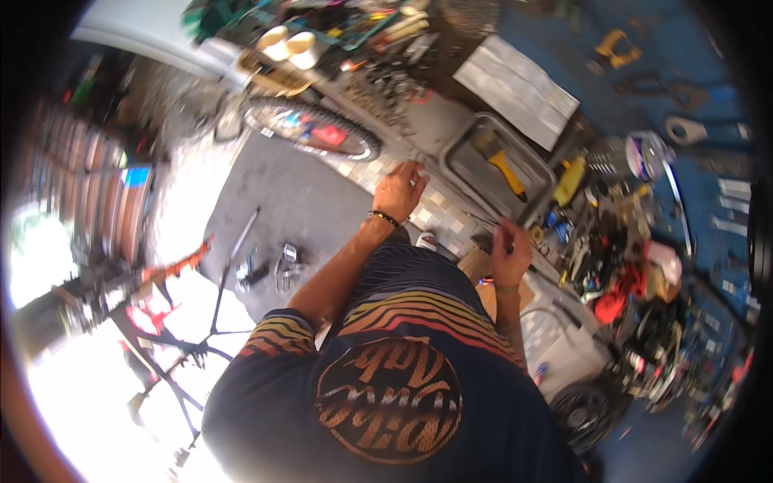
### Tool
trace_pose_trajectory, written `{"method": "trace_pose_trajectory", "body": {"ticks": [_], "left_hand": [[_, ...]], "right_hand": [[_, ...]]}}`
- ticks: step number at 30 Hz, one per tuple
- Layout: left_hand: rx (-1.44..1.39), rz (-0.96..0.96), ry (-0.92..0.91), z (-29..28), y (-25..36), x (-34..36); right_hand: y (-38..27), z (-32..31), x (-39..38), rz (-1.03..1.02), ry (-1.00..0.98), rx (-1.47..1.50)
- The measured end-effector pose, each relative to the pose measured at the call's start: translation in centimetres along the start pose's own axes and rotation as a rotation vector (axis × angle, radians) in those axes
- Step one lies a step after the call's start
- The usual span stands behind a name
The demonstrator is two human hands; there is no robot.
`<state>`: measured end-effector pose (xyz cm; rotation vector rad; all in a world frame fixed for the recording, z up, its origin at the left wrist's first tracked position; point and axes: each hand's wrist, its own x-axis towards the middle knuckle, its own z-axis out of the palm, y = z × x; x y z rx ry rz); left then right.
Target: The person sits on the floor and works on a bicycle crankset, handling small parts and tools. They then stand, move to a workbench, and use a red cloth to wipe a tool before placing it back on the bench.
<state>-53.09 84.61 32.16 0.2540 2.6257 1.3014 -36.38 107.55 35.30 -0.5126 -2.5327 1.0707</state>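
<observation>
My left hand, with a dark beaded bracelet at the wrist, hangs near the front edge of the workbench. Its thumb and fingers are loosely bent and apart, and I see nothing between them. Further right, my right hand is by the bench edge, below a grey tray. Its fingers are curled and smeared by motion, so whether they hold anything is unclear. In the tray lies a brush with a yellow handle. A white sheet of paper lies just behind it.
A bicycle wheel leans at the bench's left part, below two pale cups. A yellow-green bottle, a clear jug and red cloth crowd the right. Tools hang on the blue wall. A grey mat covers the floor.
</observation>
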Motion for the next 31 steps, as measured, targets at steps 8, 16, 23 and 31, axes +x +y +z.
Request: {"method": "trace_pose_trajectory", "body": {"ticks": [8,16,23,31], "left_hand": [[0.336,-0.88,-0.074,0.2,-31.4,-28.1],[-0.024,-1.44,0.323,-2.9,-33.7,-43.8],[0.198,-1.303,0.2,-5.4,-39.2,-35.1],[0.36,-0.64,0.106,-22.2,-50.0,-8.4]], "right_hand": [[-0.2,1.9,-4.9,-0.195,-0.562,0.173],[-8.9,9.4,5.4,-0.464,-0.639,0.191],[-22.5,24.9,11.7,-0.537,-0.697,0.335],[-28.4,36.4,10.8,-0.372,-0.813,0.226]]}}
